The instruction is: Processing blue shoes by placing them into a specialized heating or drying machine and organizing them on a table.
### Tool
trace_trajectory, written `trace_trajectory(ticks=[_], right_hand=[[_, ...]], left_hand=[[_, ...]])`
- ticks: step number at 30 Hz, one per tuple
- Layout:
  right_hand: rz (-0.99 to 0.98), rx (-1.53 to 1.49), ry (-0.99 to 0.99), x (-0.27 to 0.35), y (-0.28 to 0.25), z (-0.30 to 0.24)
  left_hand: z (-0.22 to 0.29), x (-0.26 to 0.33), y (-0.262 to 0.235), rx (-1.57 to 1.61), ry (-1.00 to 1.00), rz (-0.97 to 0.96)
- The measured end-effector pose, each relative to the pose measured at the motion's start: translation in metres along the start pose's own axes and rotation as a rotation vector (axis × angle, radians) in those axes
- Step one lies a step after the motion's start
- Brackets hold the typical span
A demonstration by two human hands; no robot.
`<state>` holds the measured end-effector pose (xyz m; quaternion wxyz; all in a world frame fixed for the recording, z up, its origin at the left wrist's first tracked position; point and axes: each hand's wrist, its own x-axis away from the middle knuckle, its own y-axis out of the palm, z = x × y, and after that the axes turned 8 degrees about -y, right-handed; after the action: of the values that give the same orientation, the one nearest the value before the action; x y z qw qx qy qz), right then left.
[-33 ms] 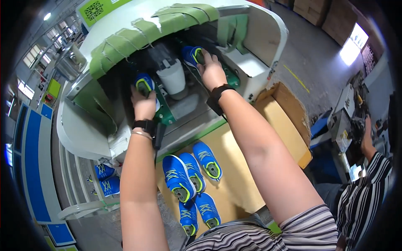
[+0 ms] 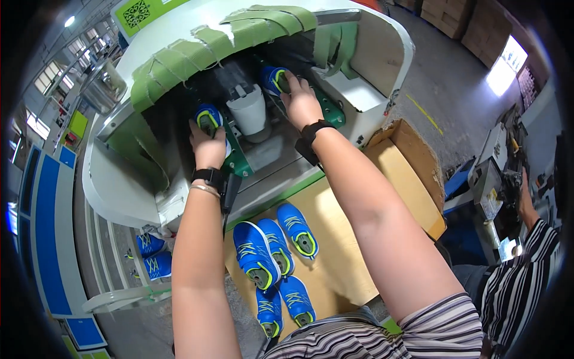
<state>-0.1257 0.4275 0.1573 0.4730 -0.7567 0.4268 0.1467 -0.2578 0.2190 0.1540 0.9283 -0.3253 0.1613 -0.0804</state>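
Note:
Both of my arms reach into the hollow front of a white machine (image 2: pixel 98 197) with green padding along its upper edge. My left hand (image 2: pixel 208 148) is closed round the heel end of a blue sneaker (image 2: pixel 207 109) with a yellow-green collar. Deeper in on the right, my right hand (image 2: pixel 301 102) grips a matching blue sneaker (image 2: pixel 270 78) by its collar end. Each shoe is at a green plate, and their toes point away into the dark inside. A white block (image 2: pixel 249 113) stands between the two hands. My fingers partly cover both shoes.
Several blue sneakers (image 2: pixel 294 226) with grey-green lasts lie on a cardboard surface (image 2: pixel 341 239) before me. Two more blue shoes (image 2: pixel 157 265) sit on a rack at lower left. An open carton (image 2: pixel 412 179) stands to the right. A co-worker's striped sleeve (image 2: pixel 529 269) shows at far right.

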Motion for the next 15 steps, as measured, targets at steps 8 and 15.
trace_trajectory(ticks=[8,15], right_hand=[[-0.283,-0.18,-0.054,0.25,-0.068,-0.014],[-1.065,0.115,-0.003,0.511,-0.187,-0.038]], left_hand=[[-0.003,0.188,-0.059,0.134,0.342,-0.328],[-0.074,0.381,-0.077,-0.109,0.376,-1.249]])
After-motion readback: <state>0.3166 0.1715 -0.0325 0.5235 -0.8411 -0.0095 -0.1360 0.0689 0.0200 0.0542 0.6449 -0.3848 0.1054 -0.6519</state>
